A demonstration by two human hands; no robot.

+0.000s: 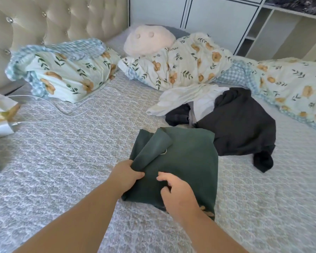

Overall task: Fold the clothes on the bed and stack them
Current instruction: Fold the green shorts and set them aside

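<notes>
Green garment (186, 161), part-folded, one flap raised

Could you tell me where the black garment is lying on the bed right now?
In the head view, the black garment lies crumpled right of centre, just beyond the green garment and beside the white clothes.

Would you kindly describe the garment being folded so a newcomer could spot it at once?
On the grey patterned bedspread, look nearest the camera, in front of the heap of black and white clothes. The dark green garment lies there, the only green one.
</notes>
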